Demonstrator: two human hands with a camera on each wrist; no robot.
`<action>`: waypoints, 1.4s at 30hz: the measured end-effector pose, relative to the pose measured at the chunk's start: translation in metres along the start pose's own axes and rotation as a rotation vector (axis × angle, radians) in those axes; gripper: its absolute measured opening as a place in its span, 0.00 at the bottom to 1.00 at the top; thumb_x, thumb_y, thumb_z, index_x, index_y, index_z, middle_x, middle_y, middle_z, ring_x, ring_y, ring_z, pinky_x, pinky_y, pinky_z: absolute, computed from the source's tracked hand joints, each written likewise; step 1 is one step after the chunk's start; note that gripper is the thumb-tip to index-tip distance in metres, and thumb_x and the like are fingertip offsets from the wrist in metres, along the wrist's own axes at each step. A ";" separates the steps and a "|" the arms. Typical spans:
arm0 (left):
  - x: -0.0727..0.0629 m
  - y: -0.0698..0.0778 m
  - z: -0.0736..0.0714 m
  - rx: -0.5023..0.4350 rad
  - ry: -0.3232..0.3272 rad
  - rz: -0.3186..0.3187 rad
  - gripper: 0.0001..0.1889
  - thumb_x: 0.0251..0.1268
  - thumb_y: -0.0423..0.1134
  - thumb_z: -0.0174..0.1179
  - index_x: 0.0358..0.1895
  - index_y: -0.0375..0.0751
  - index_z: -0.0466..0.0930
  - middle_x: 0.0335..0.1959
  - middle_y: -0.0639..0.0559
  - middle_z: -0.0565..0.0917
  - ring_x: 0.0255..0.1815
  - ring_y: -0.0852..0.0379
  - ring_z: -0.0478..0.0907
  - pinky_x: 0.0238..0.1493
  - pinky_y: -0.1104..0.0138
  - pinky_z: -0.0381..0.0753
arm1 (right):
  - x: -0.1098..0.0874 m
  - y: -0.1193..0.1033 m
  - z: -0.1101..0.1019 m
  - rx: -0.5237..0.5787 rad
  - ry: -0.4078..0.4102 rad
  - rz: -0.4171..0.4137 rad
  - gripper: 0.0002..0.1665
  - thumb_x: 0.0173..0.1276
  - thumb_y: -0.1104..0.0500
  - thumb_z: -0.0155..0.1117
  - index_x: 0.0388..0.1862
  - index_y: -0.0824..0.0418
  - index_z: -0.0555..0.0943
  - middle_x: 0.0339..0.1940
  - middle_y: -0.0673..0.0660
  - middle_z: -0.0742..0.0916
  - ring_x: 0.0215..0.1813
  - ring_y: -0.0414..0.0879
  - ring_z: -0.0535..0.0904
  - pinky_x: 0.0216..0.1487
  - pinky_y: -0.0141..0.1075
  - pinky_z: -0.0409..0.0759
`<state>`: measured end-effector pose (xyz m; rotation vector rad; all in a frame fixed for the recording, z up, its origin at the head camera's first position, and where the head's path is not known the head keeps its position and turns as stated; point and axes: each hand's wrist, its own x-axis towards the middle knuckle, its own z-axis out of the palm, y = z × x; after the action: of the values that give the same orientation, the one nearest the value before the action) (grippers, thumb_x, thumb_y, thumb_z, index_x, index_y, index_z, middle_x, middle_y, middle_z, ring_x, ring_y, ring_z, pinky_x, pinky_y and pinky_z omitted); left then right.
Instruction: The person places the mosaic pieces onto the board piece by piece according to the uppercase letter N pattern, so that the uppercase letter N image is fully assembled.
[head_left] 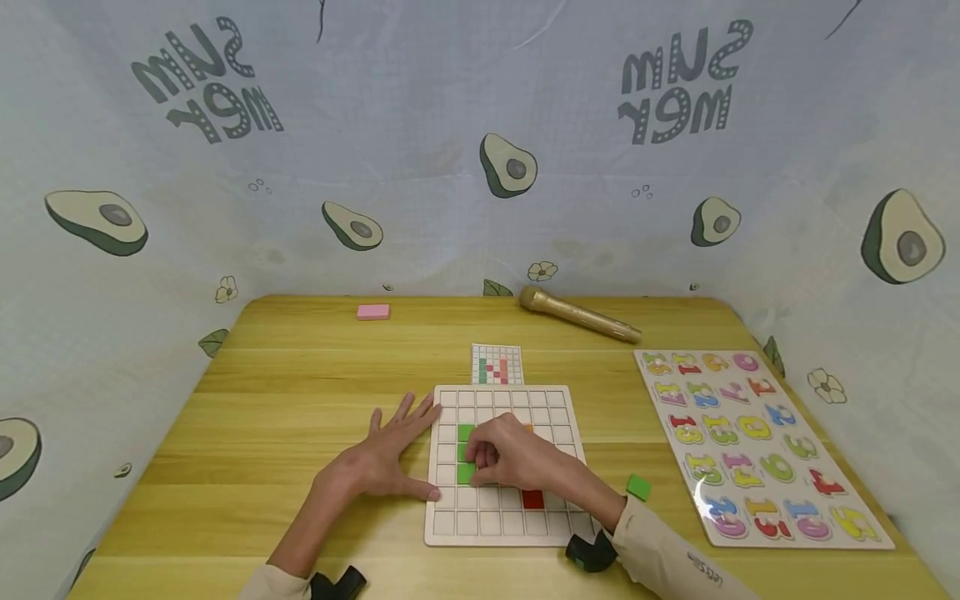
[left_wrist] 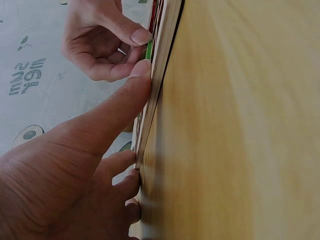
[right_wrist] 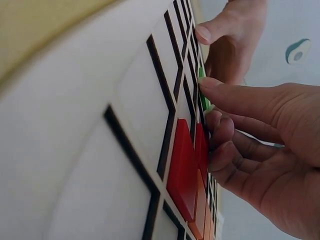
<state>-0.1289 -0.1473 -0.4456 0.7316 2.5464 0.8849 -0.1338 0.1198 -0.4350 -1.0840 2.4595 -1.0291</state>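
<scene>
A white grid board (head_left: 465,525) lies flat on the table, with square tiles set in its cells. My right hand (head_left: 517,457) bends over the board and pinches the lowest of three green tiles (head_left: 466,473) in a column, thumb on its near side. In the left wrist view that green tile (left_wrist: 149,49) shows edge-on at the fingertips. My left hand (head_left: 378,462) lies spread along the board's left edge, its thumb touching the rim. Red tiles (right_wrist: 183,172) and orange tiles (right_wrist: 198,207) sit in other cells, partly hidden in the head view by the right hand.
Behind the board lies a small pattern card (head_left: 497,365). A loose green tile (head_left: 638,487) rests beyond the right forearm. To the right is a number puzzle board (head_left: 757,450). A gold microphone (head_left: 581,315) and a pink block (head_left: 373,312) lie toward the back.
</scene>
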 end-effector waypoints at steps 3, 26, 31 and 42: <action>0.001 0.000 0.000 -0.002 -0.004 -0.003 0.63 0.55 0.55 0.83 0.88 0.41 0.53 0.91 0.46 0.46 0.91 0.39 0.31 0.82 0.31 0.23 | -0.001 0.002 -0.004 0.019 -0.024 -0.010 0.09 0.64 0.65 0.83 0.38 0.61 0.89 0.27 0.44 0.86 0.30 0.30 0.78 0.34 0.27 0.83; 0.002 0.001 0.002 -0.004 -0.003 -0.010 0.64 0.53 0.55 0.85 0.89 0.42 0.53 0.91 0.47 0.48 0.91 0.40 0.32 0.83 0.31 0.25 | -0.083 0.043 -0.102 0.147 -0.213 0.061 0.10 0.64 0.64 0.82 0.41 0.63 0.88 0.31 0.50 0.87 0.32 0.35 0.77 0.34 0.30 0.81; 0.002 0.002 0.002 -0.007 -0.002 -0.016 0.64 0.53 0.55 0.85 0.89 0.42 0.54 0.91 0.47 0.48 0.91 0.40 0.32 0.83 0.31 0.24 | -0.111 0.056 -0.112 0.156 -0.195 0.145 0.15 0.61 0.63 0.84 0.43 0.62 0.87 0.33 0.55 0.87 0.32 0.42 0.79 0.33 0.32 0.81; 0.001 -0.001 0.001 -0.012 0.006 -0.014 0.64 0.53 0.55 0.85 0.89 0.43 0.54 0.91 0.47 0.48 0.91 0.40 0.31 0.83 0.31 0.24 | -0.138 0.076 -0.112 0.109 -0.157 0.191 0.23 0.52 0.64 0.88 0.42 0.60 0.82 0.32 0.50 0.78 0.29 0.43 0.70 0.29 0.35 0.70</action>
<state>-0.1297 -0.1468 -0.4467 0.7072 2.5460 0.8980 -0.1347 0.3123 -0.4143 -0.8437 2.3015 -0.9674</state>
